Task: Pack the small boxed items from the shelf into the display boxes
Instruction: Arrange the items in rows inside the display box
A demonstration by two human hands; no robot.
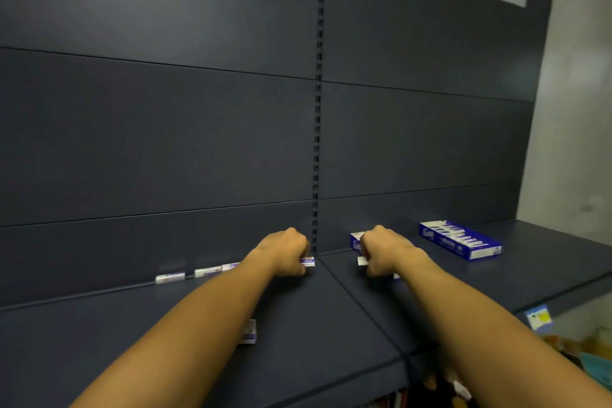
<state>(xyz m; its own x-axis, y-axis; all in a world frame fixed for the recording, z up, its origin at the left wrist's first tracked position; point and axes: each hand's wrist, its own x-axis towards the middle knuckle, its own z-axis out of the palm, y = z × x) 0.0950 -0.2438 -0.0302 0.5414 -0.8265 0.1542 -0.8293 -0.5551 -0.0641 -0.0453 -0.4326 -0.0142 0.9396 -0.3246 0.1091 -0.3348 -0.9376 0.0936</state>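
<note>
Both arms reach over a dark shelf [331, 325]. My left hand [288, 253] grips a small white and purple boxed item [308, 262] near the back panel. Curled over a blue display box [356, 243], my right hand [384, 250] pinches another small white boxed item [362, 261]; most of that display box is hidden behind the hand. A second blue display box [460, 239], filled with items, lies further right. Loose small boxes [170, 277] [208, 271] line the back edge at left, and one more small box [249, 332] peeks out beside my left forearm.
The dark slotted back panel [316, 142] rises behind the shelf. A blue and yellow price tag [539, 317] hangs on the front edge at right, with coloured goods [583, 348] on a lower level below it.
</note>
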